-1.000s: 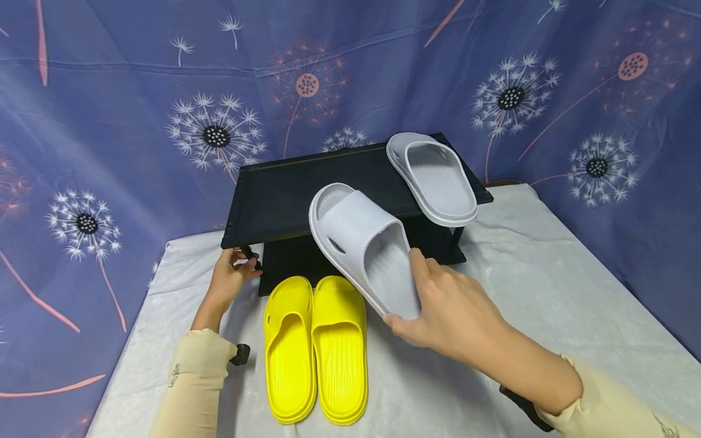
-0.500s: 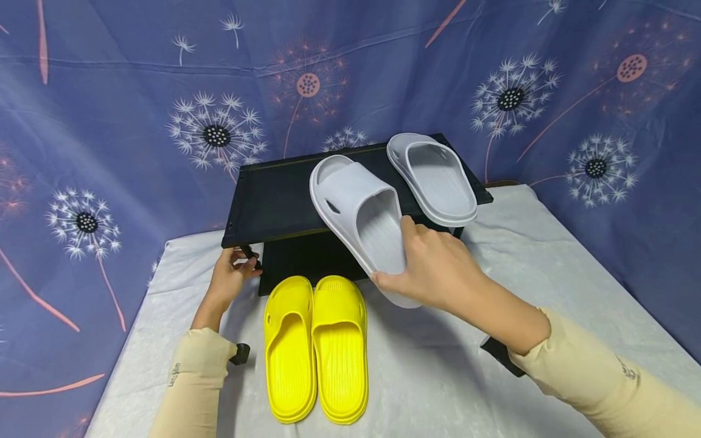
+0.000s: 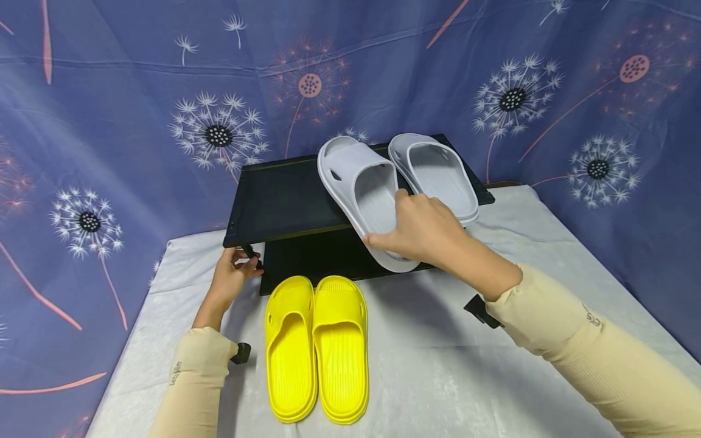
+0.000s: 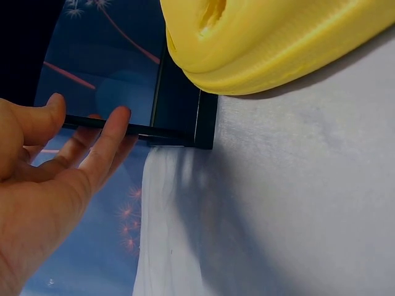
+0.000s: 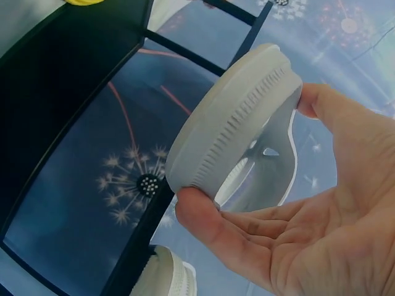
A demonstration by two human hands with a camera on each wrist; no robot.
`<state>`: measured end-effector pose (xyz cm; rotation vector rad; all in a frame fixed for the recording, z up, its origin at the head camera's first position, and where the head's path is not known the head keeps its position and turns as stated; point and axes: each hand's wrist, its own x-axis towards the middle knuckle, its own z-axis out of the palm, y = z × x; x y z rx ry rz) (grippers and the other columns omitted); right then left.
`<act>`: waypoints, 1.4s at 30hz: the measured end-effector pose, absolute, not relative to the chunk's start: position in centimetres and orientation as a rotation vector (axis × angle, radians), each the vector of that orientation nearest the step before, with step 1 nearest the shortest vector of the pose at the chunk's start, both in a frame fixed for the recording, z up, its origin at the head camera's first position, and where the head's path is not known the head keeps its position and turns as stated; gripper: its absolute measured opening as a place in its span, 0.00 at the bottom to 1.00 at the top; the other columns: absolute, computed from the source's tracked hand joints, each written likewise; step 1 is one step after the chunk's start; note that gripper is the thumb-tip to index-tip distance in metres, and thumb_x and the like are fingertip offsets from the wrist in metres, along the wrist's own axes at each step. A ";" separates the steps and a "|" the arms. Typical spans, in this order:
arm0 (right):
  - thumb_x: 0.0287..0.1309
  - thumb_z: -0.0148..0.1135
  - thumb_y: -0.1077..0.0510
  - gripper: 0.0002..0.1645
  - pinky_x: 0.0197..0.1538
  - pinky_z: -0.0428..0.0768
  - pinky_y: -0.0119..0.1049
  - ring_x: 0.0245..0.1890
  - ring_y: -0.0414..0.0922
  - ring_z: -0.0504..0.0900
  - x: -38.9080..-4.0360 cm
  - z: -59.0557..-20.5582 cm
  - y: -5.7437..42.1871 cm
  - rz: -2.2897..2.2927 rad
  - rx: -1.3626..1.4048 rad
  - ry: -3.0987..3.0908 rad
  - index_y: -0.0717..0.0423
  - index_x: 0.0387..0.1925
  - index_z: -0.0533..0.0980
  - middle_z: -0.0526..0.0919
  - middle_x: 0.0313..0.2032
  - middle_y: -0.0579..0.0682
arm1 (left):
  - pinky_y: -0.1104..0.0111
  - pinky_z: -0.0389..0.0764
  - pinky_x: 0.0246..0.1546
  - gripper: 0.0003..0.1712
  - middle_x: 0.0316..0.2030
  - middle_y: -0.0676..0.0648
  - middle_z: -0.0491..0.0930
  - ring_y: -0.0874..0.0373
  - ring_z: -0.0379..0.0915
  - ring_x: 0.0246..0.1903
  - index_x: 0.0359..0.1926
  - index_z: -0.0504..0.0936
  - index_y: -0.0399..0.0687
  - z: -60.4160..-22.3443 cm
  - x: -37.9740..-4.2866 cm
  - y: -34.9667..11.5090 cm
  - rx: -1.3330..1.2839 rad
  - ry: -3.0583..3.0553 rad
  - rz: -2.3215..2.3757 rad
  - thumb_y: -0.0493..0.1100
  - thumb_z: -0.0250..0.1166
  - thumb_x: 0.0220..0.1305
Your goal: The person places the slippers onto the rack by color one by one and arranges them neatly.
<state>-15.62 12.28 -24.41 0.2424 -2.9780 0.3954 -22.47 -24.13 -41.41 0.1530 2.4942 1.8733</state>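
Observation:
My right hand (image 3: 429,228) grips a light grey slipper (image 3: 358,164) by its heel end, thumb on one side and fingers on the other. That slipper is tilted over the upper shelf of a black two-tier rack (image 3: 279,201), toe toward the back. To its right, a matching grey slipper (image 3: 443,176) lies on the upper shelf. In the head view, my left hand (image 3: 229,278) holds the rack's front left post (image 3: 252,257), seen from below in the left wrist view as a thin black bar (image 4: 145,130) between thumb and fingers.
A yellow slipper (image 3: 291,365) and its mate (image 3: 343,365) lie side by side before the rack, toes toward its lower shelf (image 3: 323,255). A white cloth (image 3: 427,377) covers the table. Behind hangs a blue dandelion-print curtain (image 3: 383,67).
My right hand has carried the grey slipper up and back, from before the rack's front edge to over the upper shelf beside its mate. The left hand stays at the post.

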 end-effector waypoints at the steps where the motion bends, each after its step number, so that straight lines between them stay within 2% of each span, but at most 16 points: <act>1: 0.41 0.65 0.29 0.45 0.34 0.79 0.53 0.29 0.60 0.79 -15.9 -24.3 12.3 0.398 0.240 -2.980 0.66 0.42 0.71 0.80 0.33 0.62 | 0.45 0.79 0.50 0.27 0.52 0.30 0.63 0.36 0.66 0.54 0.66 0.58 0.47 -41.4 -22.5 -24.1 0.153 2.495 1.872 0.29 0.53 0.69; 9: 0.43 0.65 0.29 0.45 0.36 0.79 0.52 0.32 0.59 0.79 -18.1 -24.0 12.0 0.416 0.234 -3.010 0.66 0.43 0.73 0.80 0.36 0.63 | 0.44 0.79 0.50 0.27 0.52 0.30 0.63 0.33 0.65 0.55 0.65 0.58 0.46 -41.4 -22.4 -24.1 0.153 2.497 1.876 0.28 0.52 0.69; 17: 0.42 0.66 0.30 0.35 0.28 0.77 0.47 0.25 0.54 0.77 -19.5 -23.5 11.6 0.423 0.253 -2.994 0.60 0.25 0.73 0.78 0.25 0.57 | 0.48 0.81 0.48 0.27 0.52 0.31 0.63 0.35 0.65 0.55 0.65 0.58 0.46 -41.3 -22.4 -24.0 0.149 2.496 1.877 0.29 0.53 0.69; 23: 0.43 0.65 0.29 0.34 0.25 0.76 0.44 0.25 0.53 0.76 -20.3 -23.3 11.2 0.396 0.240 -3.031 0.58 0.22 0.75 0.78 0.25 0.56 | 0.46 0.80 0.50 0.27 0.52 0.32 0.63 0.36 0.66 0.55 0.65 0.58 0.47 -41.2 -22.4 -24.0 0.128 2.491 1.869 0.29 0.53 0.69; 35: 0.45 0.60 0.27 0.33 0.29 0.78 0.44 0.32 0.51 0.77 -21.6 -22.8 10.4 0.260 0.188 -3.153 0.54 0.23 0.76 0.79 0.33 0.54 | 0.46 0.79 0.50 0.27 0.52 0.31 0.64 0.39 0.67 0.52 0.65 0.58 0.48 -41.2 -22.4 -24.0 0.124 2.501 1.867 0.29 0.53 0.69; 42: 0.46 0.58 0.27 0.36 0.34 0.80 0.47 0.38 0.53 0.76 -22.3 -22.7 9.8 0.214 0.128 -3.200 0.56 0.35 0.77 0.79 0.43 0.56 | 0.46 0.79 0.50 0.28 0.52 0.31 0.64 0.37 0.67 0.53 0.66 0.58 0.46 -40.9 -22.2 -23.9 0.132 2.498 1.871 0.28 0.53 0.69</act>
